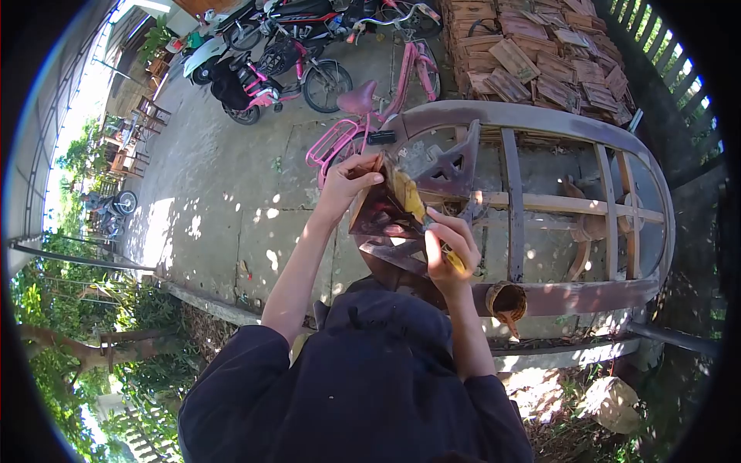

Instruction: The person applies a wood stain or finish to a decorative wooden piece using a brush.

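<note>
My right hand [454, 245] is closed around the yellow handle of a paintbrush [407, 193]. Its yellowish bristles lie over the edge of a dark brown wooden corner piece [378, 216]. My left hand [347, 187] pinches the top edge of that piece between thumb and fingers, close to the bristle tips. The piece rests at the near left end of a large round-ended wooden frame [575, 295], partly coated dark brown. Another brown piece with cut-out shapes [446, 171] stands just beyond the brush. A stained cup [505, 299] sits at the frame's near rail, right of my right hand.
A pink bicycle [359, 100] stands close behind the frame's left end. Farther back are a pink-and-black electric bike [262, 89] and motorbikes [305, 19]. Stacked roof tiles [532, 62] rise beyond the frame. A concrete curb [208, 305] borders plants at left.
</note>
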Available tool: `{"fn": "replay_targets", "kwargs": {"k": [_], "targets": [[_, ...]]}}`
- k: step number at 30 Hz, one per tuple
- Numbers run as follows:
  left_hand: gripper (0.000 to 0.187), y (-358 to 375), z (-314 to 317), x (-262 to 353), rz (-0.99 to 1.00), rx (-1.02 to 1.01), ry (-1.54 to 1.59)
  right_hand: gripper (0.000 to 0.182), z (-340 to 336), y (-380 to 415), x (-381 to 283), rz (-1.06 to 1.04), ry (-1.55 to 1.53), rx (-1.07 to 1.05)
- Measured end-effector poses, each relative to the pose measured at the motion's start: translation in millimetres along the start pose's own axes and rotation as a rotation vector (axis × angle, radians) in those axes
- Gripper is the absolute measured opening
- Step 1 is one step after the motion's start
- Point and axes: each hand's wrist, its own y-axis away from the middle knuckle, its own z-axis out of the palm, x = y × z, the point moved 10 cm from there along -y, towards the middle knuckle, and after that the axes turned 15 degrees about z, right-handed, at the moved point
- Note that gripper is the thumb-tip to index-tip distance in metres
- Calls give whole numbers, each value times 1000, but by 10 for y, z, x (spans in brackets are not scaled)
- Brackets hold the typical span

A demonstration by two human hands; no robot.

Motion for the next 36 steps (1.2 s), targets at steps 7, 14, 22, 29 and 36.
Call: {"fn": "replay_targets", "kwargs": {"k": [7, 14, 22, 29, 36], "targets": [[48, -60, -20, 47, 53, -59, -123, 28, 37, -90, 8, 1, 71, -88], [49, -53, 16, 101, 29, -92, -29, 22, -19, -196, -128, -21, 83, -42], [48, -32, 123, 87, 16, -89, 20, 18, -132, 3, 28, 11, 36, 134], [46, -15, 13, 8, -5, -10, -14, 10, -81, 249, 639, 320, -36, 81], [47, -1, -88, -42, 53, 54, -68, 2, -22, 306, 841, 400, 107, 5]]}}
